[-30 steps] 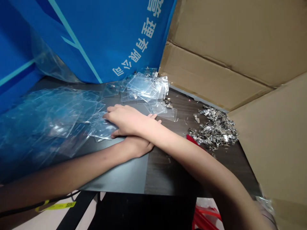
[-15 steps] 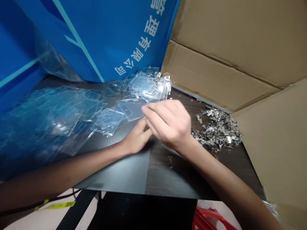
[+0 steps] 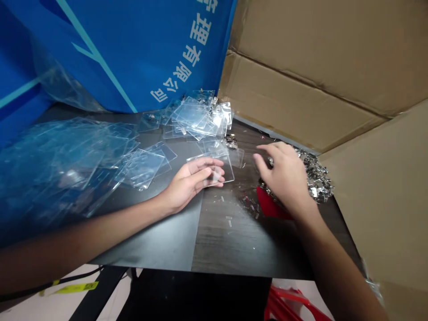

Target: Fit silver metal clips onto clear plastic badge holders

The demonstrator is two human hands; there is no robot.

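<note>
My left hand (image 3: 189,183) holds a clear plastic badge sleeve (image 3: 229,171), thumb over it and fingers curled behind, above the middle of the table. To the right, my right hand (image 3: 286,174) hovers at the near side of a heap of small metal clips (image 3: 320,176). Its thumb and index finger are apart, and I see nothing between them; the other fingers are partly hidden. Under that palm shows a flat red object (image 3: 270,205), mostly covered. Just beyond my left hand lie a few metal clips (image 3: 230,141) by another clear sleeve.
Loose clear sleeves (image 3: 80,149) spread over the table's left, with a smaller stack (image 3: 143,167) beside them. Sleeves with clips attached (image 3: 197,117) pile up at the back. Tiny scraps (image 3: 250,206) dot the dark tabletop (image 3: 230,249). Cardboard (image 3: 301,98) walls the right; a blue banner (image 3: 133,53) stands behind.
My hands were together over the table; now they are apart. My right hand has moved right to the clip heap and opened. My left hand has turned, showing the clear sleeve.
</note>
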